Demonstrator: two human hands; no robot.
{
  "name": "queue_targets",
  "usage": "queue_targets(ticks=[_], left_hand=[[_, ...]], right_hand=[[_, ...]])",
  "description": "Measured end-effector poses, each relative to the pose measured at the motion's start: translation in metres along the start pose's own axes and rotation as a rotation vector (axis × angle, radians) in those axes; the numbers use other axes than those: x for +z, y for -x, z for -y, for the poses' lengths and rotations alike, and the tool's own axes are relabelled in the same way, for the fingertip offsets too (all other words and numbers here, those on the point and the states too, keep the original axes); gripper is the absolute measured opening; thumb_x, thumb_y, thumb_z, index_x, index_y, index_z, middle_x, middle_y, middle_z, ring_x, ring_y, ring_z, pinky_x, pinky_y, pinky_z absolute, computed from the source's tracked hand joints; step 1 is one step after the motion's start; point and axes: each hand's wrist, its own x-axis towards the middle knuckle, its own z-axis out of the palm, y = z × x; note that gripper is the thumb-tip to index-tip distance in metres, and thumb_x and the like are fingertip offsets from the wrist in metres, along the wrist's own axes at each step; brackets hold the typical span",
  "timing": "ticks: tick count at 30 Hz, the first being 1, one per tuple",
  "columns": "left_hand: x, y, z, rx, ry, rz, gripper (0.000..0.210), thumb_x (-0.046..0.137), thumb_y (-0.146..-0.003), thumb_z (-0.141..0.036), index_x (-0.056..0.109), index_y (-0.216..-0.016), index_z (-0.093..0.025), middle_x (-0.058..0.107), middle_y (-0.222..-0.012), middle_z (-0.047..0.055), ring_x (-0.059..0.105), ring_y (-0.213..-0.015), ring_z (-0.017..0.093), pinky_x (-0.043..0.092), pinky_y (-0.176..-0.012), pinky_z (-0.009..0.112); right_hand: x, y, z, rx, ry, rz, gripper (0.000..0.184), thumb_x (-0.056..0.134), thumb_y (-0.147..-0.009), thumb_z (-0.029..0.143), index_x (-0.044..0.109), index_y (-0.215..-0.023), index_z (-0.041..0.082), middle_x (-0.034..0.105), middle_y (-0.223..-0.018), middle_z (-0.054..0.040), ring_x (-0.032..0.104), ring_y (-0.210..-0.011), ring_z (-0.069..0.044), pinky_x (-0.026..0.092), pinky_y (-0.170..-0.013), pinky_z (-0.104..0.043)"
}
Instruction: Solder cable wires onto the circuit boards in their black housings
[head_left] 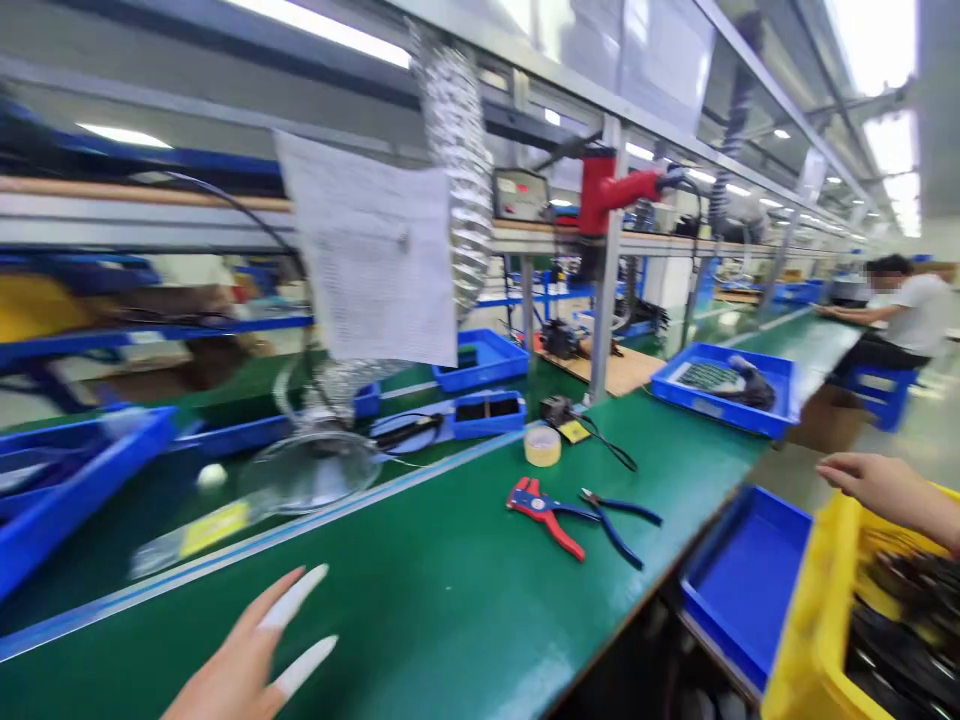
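Left hand (232, 665): fingers apart, empty, above table (435, 610)
Right hand (881, 485): grip unclear, by bin (814, 610)
Pliers (619, 538): unheld, right of left hand
Parts (911, 630): still binned, finished share unclear

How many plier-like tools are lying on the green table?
2. The red-and-blue tool lies on the green table, below the roll of tape in the picture. The blue-handled tool is just to its right. Others could be hidden in the trays.

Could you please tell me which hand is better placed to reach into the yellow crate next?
Probably the right hand: it is near the yellow crate, while the left hand is over the green bench, farther away.
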Motion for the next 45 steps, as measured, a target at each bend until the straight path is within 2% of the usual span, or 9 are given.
queue_targets(ticks=[3, 8, 15, 20, 26, 30, 39, 42, 45], left_hand=[[-0.032, -0.026, -0.004, 0.028, 0.114, -0.026, 0.059, 0.046, -0.081, -0.043, 0.032, -0.135, -0.025, 0.037, -0.14, 0.005, 0.049, -0.116, 0.026, 0.046, -0.093, 0.038], [-0.084, -0.116, -0.021, 0.097, 0.308, -0.169, 0.055, 0.049, -0.079, -0.038, 0.042, -0.129, -0.016, 0.044, -0.134, 0.011, 0.043, -0.121, 0.025, 0.03, -0.105, 0.04], [-0.121, -0.251, 0.01, -0.051, 0.56, -0.285, 0.043, 0.057, -0.075, -0.025, 0.051, -0.116, -0.011, 0.058, -0.118, 0.016, 0.056, -0.106, 0.025, 0.042, -0.092, 0.034], [-0.123, -0.306, 0.027, -0.146, 0.671, -0.401, 0.045, 0.069, -0.069, -0.029, 0.054, -0.106, -0.009, 0.063, -0.105, 0.019, 0.059, -0.099, 0.028, 0.041, -0.089, 0.036], [-0.141, -0.34, 0.02, -0.121, 0.829, -0.496, 0.033, 0.06, -0.075, -0.029, 0.057, -0.104, -0.013, 0.065, -0.1, 0.011, 0.057, -0.099, 0.024, 0.042, -0.086, 0.033], [-0.143, -0.28, 0.033, -0.146, 0.876, -0.491, 0.031, 0.055, -0.077, -0.031, 0.059, -0.102, -0.013, 0.065, -0.097, 0.009, 0.058, -0.092, 0.023, 0.045, -0.079, 0.034], [-0.084, 0.034, 0.073, -0.711, 1.221, -0.304, 0.035, 0.059, -0.076, -0.043, 0.059, -0.097, -0.015, 0.066, -0.092, 0.007, 0.061, -0.08, 0.021, 0.048, -0.073, 0.033], [-0.063, 0.096, 0.065, -0.877, 1.24, -0.379, 0.033, 0.059, -0.076, -0.043, 0.059, -0.092, -0.015, 0.066, -0.09, 0.006, 0.061, -0.079, 0.02, 0.047, -0.073, 0.03], [-0.044, 0.128, 0.058, -0.945, 1.269, -0.404, 0.035, 0.058, -0.076, -0.045, 0.059, -0.095, -0.015, 0.067, -0.089, 0.006, 0.061, -0.078, 0.019, 0.047, -0.072, 0.029]], right_hand=[[0.032, -0.009, 0.095, -0.321, -0.095, 0.107, 0.011, 0.069, -0.067, 0.018, 0.068, -0.064, 0.029, 0.069, -0.089, -0.0101, 0.061, -0.086, -0.023, 0.041, -0.089, -0.035], [0.096, 0.023, 0.288, -0.829, -0.346, 0.345, 0.01, 0.062, -0.072, 0.034, 0.069, -0.075, 0.026, 0.069, -0.081, -0.0021, 0.061, -0.077, -0.021, 0.047, -0.078, -0.031], [0.141, 0.007, 0.518, -0.835, -0.629, 0.331, 0.019, 0.052, -0.086, 0.032, 0.061, -0.088, 0.016, 0.059, -0.067, 0.0007, 0.055, -0.053, -0.008, 0.047, -0.055, -0.022], [0.139, -0.031, 0.605, -0.673, -0.726, 0.289, 0.023, 0.05, -0.088, 0.033, 0.056, -0.096, 0.012, 0.059, -0.082, -0.0016, 0.057, -0.064, -0.009, 0.049, -0.056, -0.024], [0.136, -0.036, 0.625, -0.617, -0.727, 0.193, 0.02, 0.049, -0.088, 0.026, 0.057, -0.079, 0.009, 0.057, -0.059, -0.0006, 0.056, -0.048, -0.008, 0.047, -0.045, -0.02], [0.137, -0.025, 0.618, -0.656, -0.804, 0.107, 0.015, 0.043, -0.086, 0.018, 0.055, -0.087, 0.009, 0.061, -0.061, -0.0039, 0.057, -0.043, -0.009, 0.045, -0.041, -0.018], [0.135, 0.002, 0.614, -0.581, -0.822, 0.163, 0.047, 0.033, -0.09, 0.027, 0.044, -0.114, -0.011, 0.058, -0.096, -0.0346, 0.058, -0.05, -0.009, 0.039, -0.047, -0.027], [0.158, 0.053, 0.604, -0.73, -0.641, 0.146, 0.056, 0.046, -0.084, 0.038, 0.042, -0.122, -0.004, 0.065, -0.085, -0.025, 0.054, -0.045, -0.008, 0.039, -0.049, -0.028], [0.203, 0.127, 0.574, -1.162, -0.393, 0.131, 0.045, 0.051, -0.083, 0.038, 0.052, -0.116, 0.008, 0.067, -0.07, -0.0103, 0.058, -0.052, -0.012, 0.043, -0.055, -0.028]])
